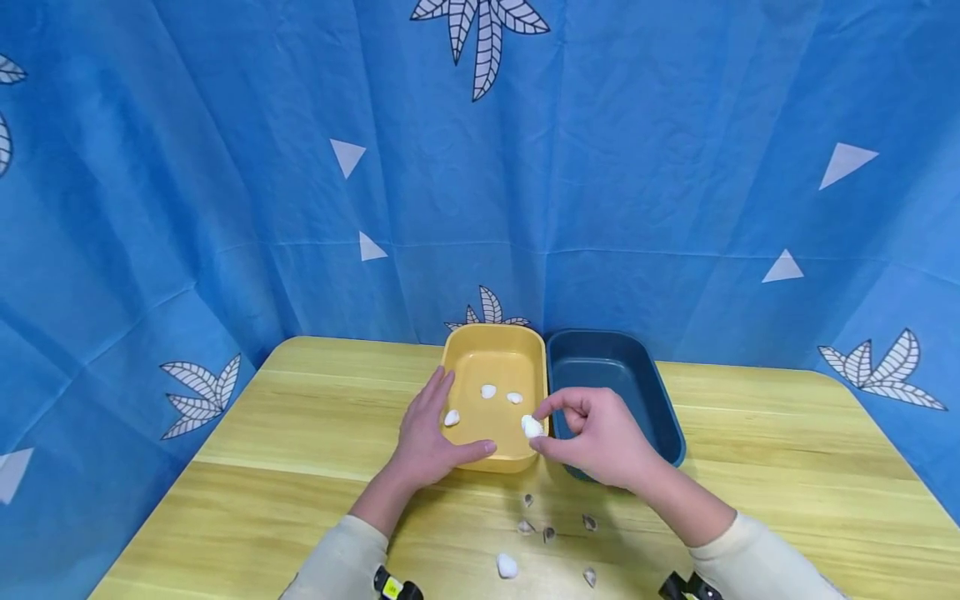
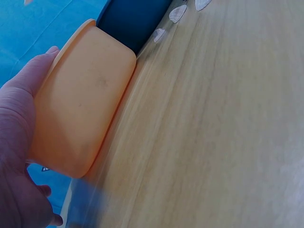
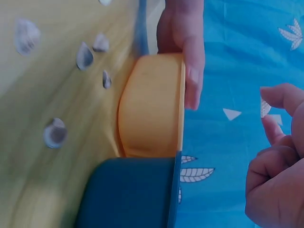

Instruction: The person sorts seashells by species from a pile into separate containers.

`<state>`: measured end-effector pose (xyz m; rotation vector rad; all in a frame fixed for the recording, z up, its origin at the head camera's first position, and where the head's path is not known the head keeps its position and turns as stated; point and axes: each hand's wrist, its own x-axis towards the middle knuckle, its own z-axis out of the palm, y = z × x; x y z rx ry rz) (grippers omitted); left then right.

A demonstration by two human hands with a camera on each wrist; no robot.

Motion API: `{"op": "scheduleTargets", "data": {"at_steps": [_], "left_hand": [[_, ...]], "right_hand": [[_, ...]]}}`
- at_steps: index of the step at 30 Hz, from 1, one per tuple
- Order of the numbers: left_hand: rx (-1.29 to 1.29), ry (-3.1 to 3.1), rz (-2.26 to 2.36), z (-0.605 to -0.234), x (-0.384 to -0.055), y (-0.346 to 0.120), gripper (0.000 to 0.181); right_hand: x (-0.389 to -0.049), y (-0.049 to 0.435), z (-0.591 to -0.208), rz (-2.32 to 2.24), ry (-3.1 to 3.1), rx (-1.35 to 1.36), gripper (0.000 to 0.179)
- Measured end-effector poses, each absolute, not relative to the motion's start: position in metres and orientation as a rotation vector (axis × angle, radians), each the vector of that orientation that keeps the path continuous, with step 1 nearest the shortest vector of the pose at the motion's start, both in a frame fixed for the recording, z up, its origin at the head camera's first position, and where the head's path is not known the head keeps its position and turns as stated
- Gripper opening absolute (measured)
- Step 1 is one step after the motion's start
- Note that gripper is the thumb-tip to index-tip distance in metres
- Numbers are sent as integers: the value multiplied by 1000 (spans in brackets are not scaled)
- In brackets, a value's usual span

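Observation:
My right hand [image 1: 603, 437] pinches a white seashell [image 1: 532, 427] between thumb and forefinger, above the front right part of the yellow tray [image 1: 491, 477]. In the right wrist view that shell [image 3: 265, 108] is partly covered by the fingertips. Inside the tray lie three white seashells, one at the left wall [image 1: 452, 417], one near the middle [image 1: 488, 391] and another to its right [image 1: 514, 397]. My left hand [image 1: 427, 433] rests at the tray's front left corner, its fingers fairly straight along the left side and its thumb reaching over the near rim.
A dark blue tray [image 1: 671, 408] stands against the yellow tray's right side. On the wooden table [image 1: 300, 467] in front lie a white seashell [image 1: 507, 566] and several small grey-brown shells [image 1: 550, 534]. A blue patterned cloth [image 1: 637, 167] hangs behind.

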<state>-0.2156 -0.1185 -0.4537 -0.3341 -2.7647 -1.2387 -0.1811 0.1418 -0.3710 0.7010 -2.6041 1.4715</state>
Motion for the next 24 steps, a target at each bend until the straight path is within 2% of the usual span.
{"op": "scheduleTargets", "data": {"at_steps": [13,24], "left_hand": [[-334,-2762,-1248,-452,-217,-118,119],[-350,-2763,-1248,-453,-217,-118,118]], "right_hand": [[-231,113,-372,1527,-2610,520,19],[-264,102,-390,1541,-2649,378,20]]}}
